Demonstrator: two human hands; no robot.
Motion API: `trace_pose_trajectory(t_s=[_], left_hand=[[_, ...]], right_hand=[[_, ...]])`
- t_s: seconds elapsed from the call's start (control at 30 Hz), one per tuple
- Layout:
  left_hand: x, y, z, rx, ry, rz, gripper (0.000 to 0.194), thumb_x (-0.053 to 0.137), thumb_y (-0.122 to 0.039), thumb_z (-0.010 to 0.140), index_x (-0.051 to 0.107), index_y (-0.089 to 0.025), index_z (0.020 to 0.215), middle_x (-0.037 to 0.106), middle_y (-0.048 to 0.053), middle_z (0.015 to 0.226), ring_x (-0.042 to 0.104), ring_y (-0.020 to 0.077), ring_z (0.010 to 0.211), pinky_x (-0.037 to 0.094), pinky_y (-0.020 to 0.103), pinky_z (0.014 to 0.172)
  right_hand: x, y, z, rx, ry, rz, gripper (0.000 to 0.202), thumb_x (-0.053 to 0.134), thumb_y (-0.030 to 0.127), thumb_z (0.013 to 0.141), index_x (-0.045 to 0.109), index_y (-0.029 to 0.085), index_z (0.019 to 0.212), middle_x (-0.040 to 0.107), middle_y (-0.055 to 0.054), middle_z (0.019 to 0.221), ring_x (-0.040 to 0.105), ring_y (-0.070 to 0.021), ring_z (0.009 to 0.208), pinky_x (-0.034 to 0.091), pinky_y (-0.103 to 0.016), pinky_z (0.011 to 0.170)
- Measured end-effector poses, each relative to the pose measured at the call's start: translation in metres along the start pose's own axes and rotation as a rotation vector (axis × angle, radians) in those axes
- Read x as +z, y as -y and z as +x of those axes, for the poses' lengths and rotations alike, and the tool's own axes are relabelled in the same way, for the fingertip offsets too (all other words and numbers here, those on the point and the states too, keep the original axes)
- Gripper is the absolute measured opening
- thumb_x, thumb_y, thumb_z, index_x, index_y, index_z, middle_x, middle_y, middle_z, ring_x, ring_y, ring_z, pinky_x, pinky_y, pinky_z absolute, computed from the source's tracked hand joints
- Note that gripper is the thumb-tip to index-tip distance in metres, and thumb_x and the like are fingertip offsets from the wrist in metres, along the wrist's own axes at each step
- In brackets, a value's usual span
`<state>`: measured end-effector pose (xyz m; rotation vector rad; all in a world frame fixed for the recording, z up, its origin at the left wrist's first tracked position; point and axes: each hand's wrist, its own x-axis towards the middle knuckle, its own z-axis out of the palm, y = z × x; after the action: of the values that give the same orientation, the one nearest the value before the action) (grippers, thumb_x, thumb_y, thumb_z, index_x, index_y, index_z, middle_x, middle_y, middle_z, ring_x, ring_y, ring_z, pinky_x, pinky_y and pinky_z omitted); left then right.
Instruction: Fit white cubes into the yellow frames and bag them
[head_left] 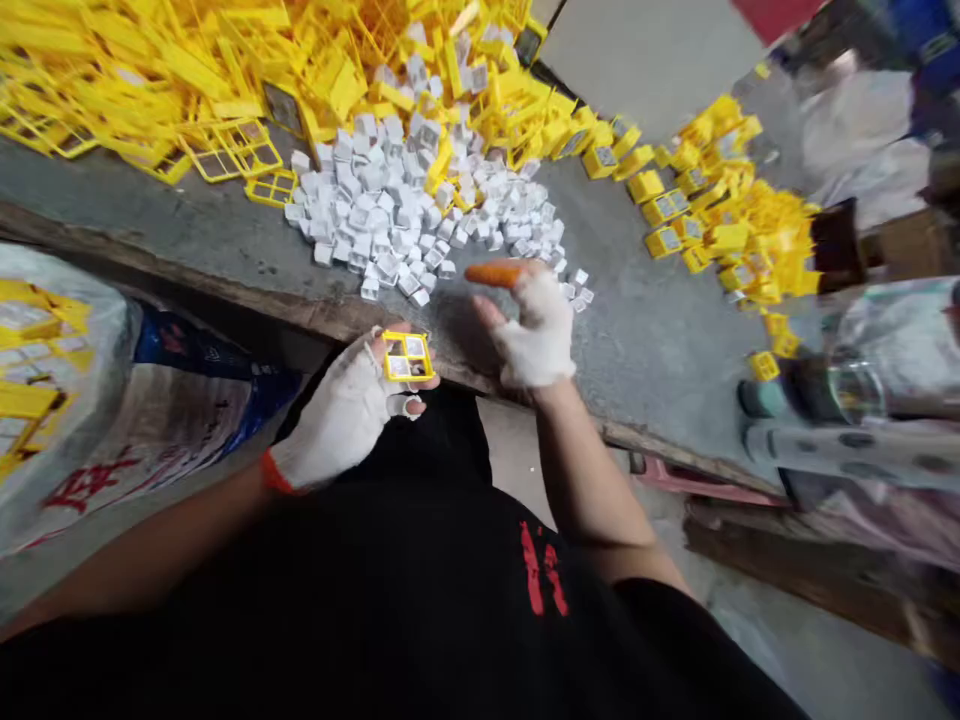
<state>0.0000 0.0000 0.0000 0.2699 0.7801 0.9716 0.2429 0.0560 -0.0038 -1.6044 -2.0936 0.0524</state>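
My left hand (pixel 349 400), in a white fingerless glove with an orange cuff, grips a small yellow four-pane plastic frame (pixel 409 358) in front of the bench edge. White pieces show in at least two of its openings; the lower right one looks dark. Over the bench, my right hand (pixel 529 325) wears a similar glove, with an orange cover on its outstretched index finger. Its thumb is apart from that finger and I see nothing between them; the other fingers are mostly hidden. Just beyond lies a heap of small white translucent cubes (pixel 367 205).
A large pile of yellow plastic frames (pixel 150 75) covers the back left of the grey bench (pixel 615 330). More yellow pieces (pixel 765 240) are heaped at the right, near a glass jar (pixel 855 390). Sacks (pixel 172 400) stand at the lower left, one holding yellow parts.
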Motion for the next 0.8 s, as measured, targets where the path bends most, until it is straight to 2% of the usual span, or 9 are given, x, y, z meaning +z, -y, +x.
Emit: trace_pose_trajectory(t_s=[0.1,0.2,0.27,0.33,0.47,0.57,0.7,0.8], left_hand=[[-0.003,-0.003,-0.001,0.020,0.003,0.030,0.044,0.099,-0.047,0.086,0.078,-0.020,0.113,0.084,0.007,0.104,0.081,0.0230,0.079,0.062,0.028,0.057],[-0.005,-0.004,-0.001,0.053,-0.001,0.061,0.046,0.100,-0.050,0.084,0.080,-0.020,0.112,0.084,0.006,0.103,0.080,0.0220,0.079,0.061,0.027,0.056],[-0.006,-0.004,-0.001,0.073,-0.001,0.067,0.048,0.103,-0.051,0.081,0.081,-0.020,0.110,0.083,0.006,0.102,0.080,0.0216,0.080,0.061,0.026,0.057],[-0.005,-0.003,0.000,0.090,0.004,0.059,0.048,0.106,-0.050,0.077,0.082,-0.021,0.108,0.083,0.005,0.102,0.080,0.0219,0.083,0.063,0.027,0.060],[-0.004,0.003,0.001,0.153,0.029,0.078,0.048,0.109,-0.046,0.072,0.086,-0.025,0.109,0.085,0.005,0.110,0.081,0.0235,0.094,0.068,0.032,0.069],[-0.009,0.012,-0.001,0.281,0.034,0.206,0.042,0.106,-0.044,0.076,0.089,-0.027,0.111,0.085,0.006,0.113,0.079,0.0227,0.095,0.067,0.033,0.076],[-0.023,0.020,-0.005,0.496,0.016,0.464,0.034,0.099,-0.040,0.086,0.092,-0.027,0.117,0.086,0.008,0.120,0.080,0.0246,0.101,0.066,0.035,0.090],[-0.027,0.019,-0.008,0.478,0.046,0.537,0.035,0.098,-0.042,0.088,0.092,-0.026,0.119,0.087,0.008,0.115,0.081,0.0237,0.097,0.066,0.035,0.088]], right_hand=[[0.018,-0.003,0.046,0.024,0.156,-0.153,0.026,0.067,0.027,0.103,0.082,0.024,0.124,0.085,-0.013,0.124,0.071,-0.0360,0.124,0.051,-0.059,0.109],[0.021,0.000,0.064,0.052,0.237,-0.145,0.019,0.066,0.023,0.101,0.083,0.023,0.111,0.086,-0.010,0.114,0.073,-0.0347,0.118,0.049,-0.061,0.112],[0.011,0.006,0.056,0.073,0.217,0.007,0.015,0.068,0.023,0.099,0.082,0.023,0.103,0.084,-0.007,0.103,0.075,-0.0298,0.107,0.053,-0.056,0.108],[-0.003,0.015,0.036,0.098,0.196,0.257,0.012,0.072,0.032,0.098,0.081,0.023,0.098,0.081,-0.003,0.092,0.073,-0.0240,0.092,0.057,-0.046,0.096],[-0.026,0.042,-0.009,0.206,0.261,0.669,0.041,0.078,0.063,0.095,0.077,0.023,0.086,0.073,0.001,0.075,0.062,-0.0157,0.069,0.052,-0.032,0.070],[-0.024,0.060,-0.029,0.319,0.247,0.756,0.050,0.082,0.071,0.089,0.071,0.023,0.078,0.067,0.003,0.067,0.056,-0.0133,0.063,0.047,-0.031,0.066],[-0.008,0.073,-0.044,0.484,0.227,0.852,0.058,0.084,0.079,0.080,0.064,0.025,0.074,0.064,0.004,0.066,0.055,-0.0138,0.063,0.045,-0.030,0.063],[-0.003,0.073,-0.049,0.512,0.241,0.887,0.061,0.088,0.080,0.076,0.061,0.026,0.074,0.061,0.005,0.064,0.053,-0.0130,0.061,0.045,-0.030,0.061]])
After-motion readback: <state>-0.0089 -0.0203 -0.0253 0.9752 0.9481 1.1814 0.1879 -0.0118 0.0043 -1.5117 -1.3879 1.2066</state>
